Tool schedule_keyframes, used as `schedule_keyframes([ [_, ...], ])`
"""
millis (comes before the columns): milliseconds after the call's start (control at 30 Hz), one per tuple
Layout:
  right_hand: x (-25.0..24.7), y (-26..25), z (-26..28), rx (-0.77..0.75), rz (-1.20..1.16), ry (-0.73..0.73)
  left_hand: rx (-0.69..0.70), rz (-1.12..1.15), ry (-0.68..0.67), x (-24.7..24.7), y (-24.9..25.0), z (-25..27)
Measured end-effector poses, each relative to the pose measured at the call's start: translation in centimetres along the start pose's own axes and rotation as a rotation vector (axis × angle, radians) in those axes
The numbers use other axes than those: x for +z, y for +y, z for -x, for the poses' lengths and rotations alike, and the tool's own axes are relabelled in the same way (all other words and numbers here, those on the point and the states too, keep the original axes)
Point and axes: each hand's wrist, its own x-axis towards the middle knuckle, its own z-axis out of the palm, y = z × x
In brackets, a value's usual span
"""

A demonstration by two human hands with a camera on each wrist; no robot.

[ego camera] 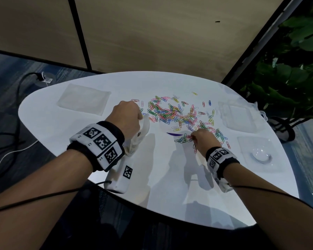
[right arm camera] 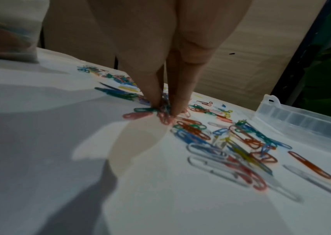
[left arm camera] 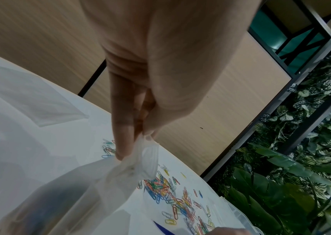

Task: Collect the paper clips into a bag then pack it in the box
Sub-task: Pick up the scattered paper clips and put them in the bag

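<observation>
Coloured paper clips lie scattered across the middle of the white table. My left hand pinches the top edge of a clear plastic bag, which hangs down to the table; the pinch shows in the left wrist view on the clear plastic bag. Some clips show blurred inside the bag. My right hand has its fingertips down on the table, pinching a small bunch of clips. The clear plastic box stands at the right, apart from both hands.
A flat clear bag lies at the far left of the table. A clear blister tray sits at the right front. The box's clear lid edge is close right of my right hand. A dark plant stands beyond the table's right edge.
</observation>
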Motion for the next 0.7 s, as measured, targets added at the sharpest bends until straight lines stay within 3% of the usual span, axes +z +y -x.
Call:
schedule_keyframes([
  [200, -2.5, 1.8, -0.5, 0.395, -0.509, 0.073, 0.008, -0.06, -0.026, 0.1, 0.6, -0.2],
  [333, -4.4, 2.5, -0.5, 0.661, -1.339, 0.087, -0.052, -0.132, -0.058, -0.1, 1.6, 0.1],
  [400, -5.8, 1.3, -0.1, 0.641, -1.682, 0.097, -0.061, -0.136, -0.081, 0.0, 2.2, 0.2],
  [500, -8.1, -1.6, 0.8, 0.494, -1.914, -0.041, -0.055, -0.091, -0.095, 0.7, 3.4, 0.2],
  [600, -9.1, -4.4, 1.8, 0.368, -2.011, -0.196, -0.047, -0.029, -0.099, 1.4, 4.6, 0.1],
  [700, -9.2, -6.8, 2.8, 0.289, -1.965, -0.29, -0.027, 0.047, -0.085, 2.0, 5.5, -0.2],
])
